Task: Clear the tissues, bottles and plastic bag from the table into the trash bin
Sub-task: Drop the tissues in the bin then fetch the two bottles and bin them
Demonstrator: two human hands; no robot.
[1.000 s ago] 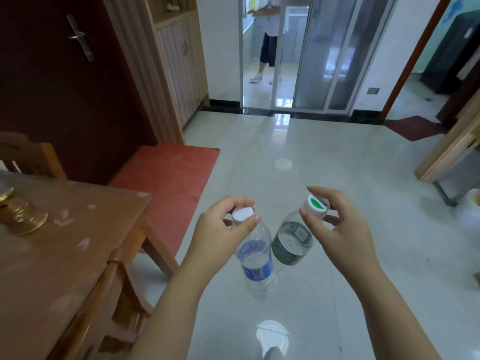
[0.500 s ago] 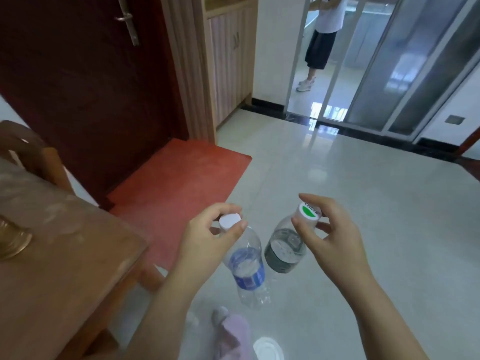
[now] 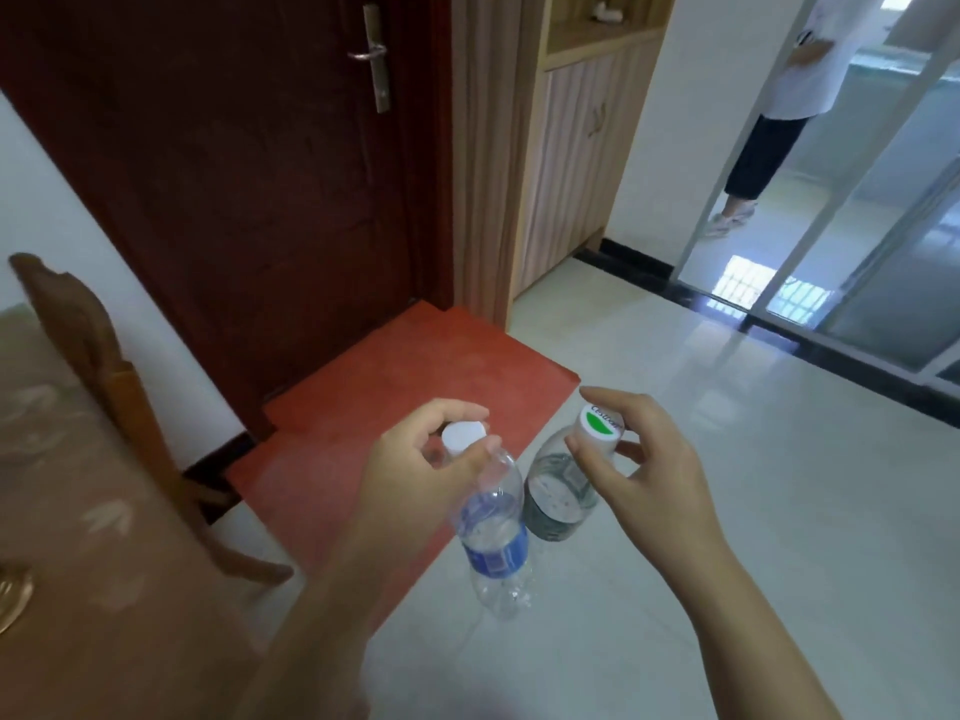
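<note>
Both forearms reach forward from the bottom of the view, each hand carrying a plastic water bottle by its cap over the pale tiled floor (image 3: 727,511).

The left hand (image 3: 415,470) is turned palm-down with the wrist slightly bent. Its fingers (image 3: 457,410) curl over the top of a white cap (image 3: 464,436) while the thumb presses from the near side, so the cap is pinched between them. The blue-label bottle (image 3: 493,532) hangs below those fingers, tilted so that its clear, crumpled base swings toward the camera and a little to the right.

The right hand (image 3: 654,475) is rotated more upright, palm facing left. Its index finger arches over the far side of a white cap with a green mark (image 3: 600,426) and the thumb presses the near side; the remaining fingers (image 3: 631,452) are loosely spread behind the neck. The green-label bottle (image 3: 558,498) hangs under this pinch, angled down and to the left, its body just beside the blue-label bottle; I cannot tell whether the two touch.

To the left of the left fingers lies the wooden desk (image 3: 93,563), with a brass-coloured object (image 3: 10,597) at its left edge and a wooden chair (image 3: 104,381) beyond it. Beyond both sets of fingers are a red doormat (image 3: 389,387) and a dark red door (image 3: 260,174). Far beyond the right fingers, past a sliding glass door (image 3: 857,252), stands another person (image 3: 769,111).
</note>
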